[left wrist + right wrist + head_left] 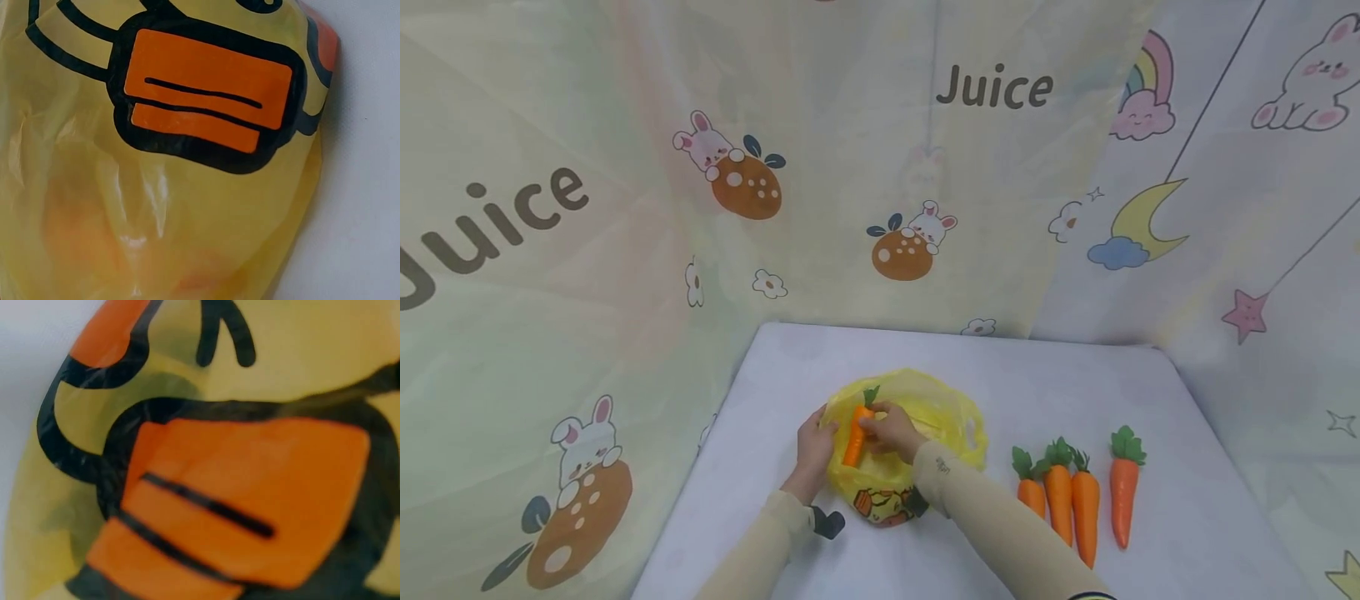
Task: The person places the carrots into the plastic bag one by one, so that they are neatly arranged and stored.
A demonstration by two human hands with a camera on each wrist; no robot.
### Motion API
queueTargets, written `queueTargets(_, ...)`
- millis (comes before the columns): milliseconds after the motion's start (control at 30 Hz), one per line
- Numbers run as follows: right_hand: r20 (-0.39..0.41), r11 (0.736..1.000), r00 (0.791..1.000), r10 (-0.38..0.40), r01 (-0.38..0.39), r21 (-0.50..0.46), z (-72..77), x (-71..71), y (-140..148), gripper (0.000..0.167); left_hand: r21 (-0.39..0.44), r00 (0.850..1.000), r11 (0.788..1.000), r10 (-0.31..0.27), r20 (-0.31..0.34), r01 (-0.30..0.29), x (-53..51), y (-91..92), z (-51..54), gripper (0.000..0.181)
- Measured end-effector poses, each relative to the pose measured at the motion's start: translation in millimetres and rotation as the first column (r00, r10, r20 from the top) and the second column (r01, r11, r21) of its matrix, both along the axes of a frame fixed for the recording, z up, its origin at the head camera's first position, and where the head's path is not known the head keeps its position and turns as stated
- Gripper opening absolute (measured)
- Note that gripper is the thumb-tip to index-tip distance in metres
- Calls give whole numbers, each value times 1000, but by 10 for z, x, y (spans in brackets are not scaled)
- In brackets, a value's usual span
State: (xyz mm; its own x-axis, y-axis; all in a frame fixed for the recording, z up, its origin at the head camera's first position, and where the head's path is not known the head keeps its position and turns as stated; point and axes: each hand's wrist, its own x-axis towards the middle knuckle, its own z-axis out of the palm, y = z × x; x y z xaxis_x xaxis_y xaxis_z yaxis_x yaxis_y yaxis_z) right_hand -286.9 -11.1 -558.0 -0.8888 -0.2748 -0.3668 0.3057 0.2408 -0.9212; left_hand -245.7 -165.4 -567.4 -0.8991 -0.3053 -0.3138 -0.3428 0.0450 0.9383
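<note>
A yellow plastic bag (pixel 951 400) with a printed cartoon stands with its mouth spread wide near the middle of the table. My left hand (pixel 815 447) holds the bag's left rim, its thumb over the edge. At the mouth, an orange carrot (pixel 854 442) with a green leafy top is tilted into the bag, pinched by my right hand (pixel 892 428) near its upper end. In the left wrist view the printed bag side (pixel 206 206) fills most of the picture, with blurred orange shapes showing through. The right wrist view shows only the bag's print (pixel 250 494) up close.
Several more carrots lie on the white table (pixel 820 350) to the right: a close group (pixel 1059 492), partly behind my right sleeve, and a single redder carrot (pixel 1123 500) beyond it. Printed cloth (pixel 820 275) hangs around the table's back and sides.
</note>
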Motion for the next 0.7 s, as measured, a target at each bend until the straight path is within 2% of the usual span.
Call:
queueTargets(467, -18, 991, 994, 112, -111, 69, 52, 87, 46, 53, -15, 1000, 1000, 2, 22, -2, -25, 19, 29, 51)
queueTargets(700, -75, 987, 985, 155, -151, 54, 112, 104, 165, 55, -10, 1000, 1000, 14, 10, -14, -39, 7, 0, 51)
